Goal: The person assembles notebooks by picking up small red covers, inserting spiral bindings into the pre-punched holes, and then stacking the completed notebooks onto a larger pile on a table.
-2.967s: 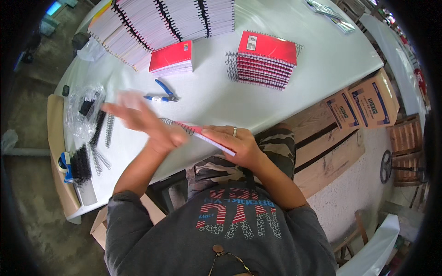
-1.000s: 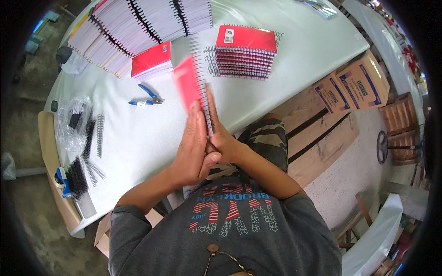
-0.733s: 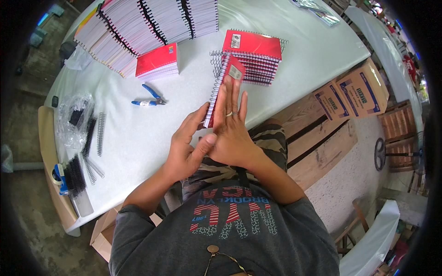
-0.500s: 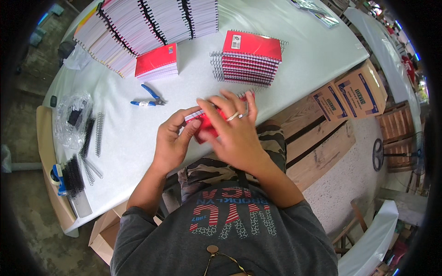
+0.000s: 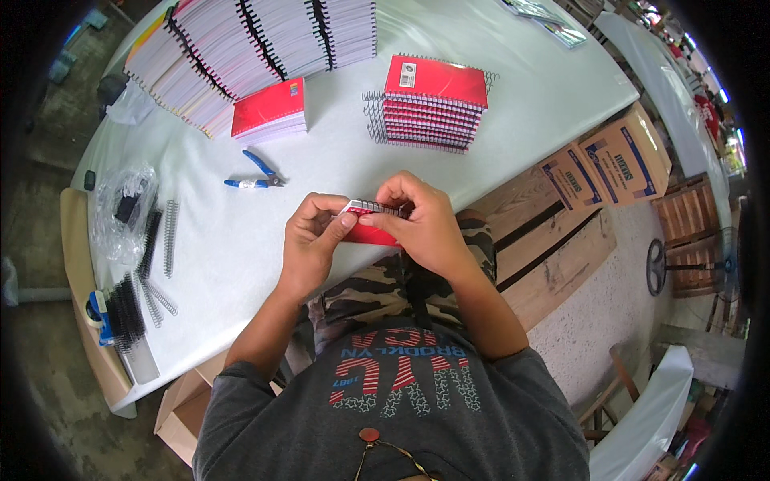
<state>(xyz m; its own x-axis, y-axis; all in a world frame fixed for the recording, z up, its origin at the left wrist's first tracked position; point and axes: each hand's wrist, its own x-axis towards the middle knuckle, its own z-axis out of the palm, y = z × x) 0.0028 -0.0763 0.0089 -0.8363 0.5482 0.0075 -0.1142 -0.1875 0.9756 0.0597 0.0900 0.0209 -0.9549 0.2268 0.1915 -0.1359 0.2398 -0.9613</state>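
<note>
A small red-covered notebook (image 5: 373, 234) is held up at the table's near edge, its punched edge facing away from me. Dark wire spiral (image 5: 367, 205) runs along that edge. My left hand (image 5: 314, 236) grips the notebook's left end, thumb on the cover. With thumb and fingers closed, my right hand (image 5: 425, 224) pinches at the spiral on the right part of the edge. Beyond the hands lie blue-handled cutting pliers (image 5: 257, 172), jaws apart. Farther off, a stack of red spiral notebooks (image 5: 435, 112) stands at the right, and an unbound red-covered block (image 5: 273, 111) at the left.
Large spiral-bound books (image 5: 257, 40) stand in rows at the far left. Loose wire spirals (image 5: 169, 238), a clear plastic bag (image 5: 124, 212) and a black-bristled brush (image 5: 127, 313) lie on the left side. A cardboard box (image 5: 618, 164) sits on a wooden bench (image 5: 553, 240) to the right.
My right hand has moved from over the notebook, fingers spread, to pinching the spiral at its edge. The notebook is now turned so that its spiral edge shows. My left hand shifted slightly right.
</note>
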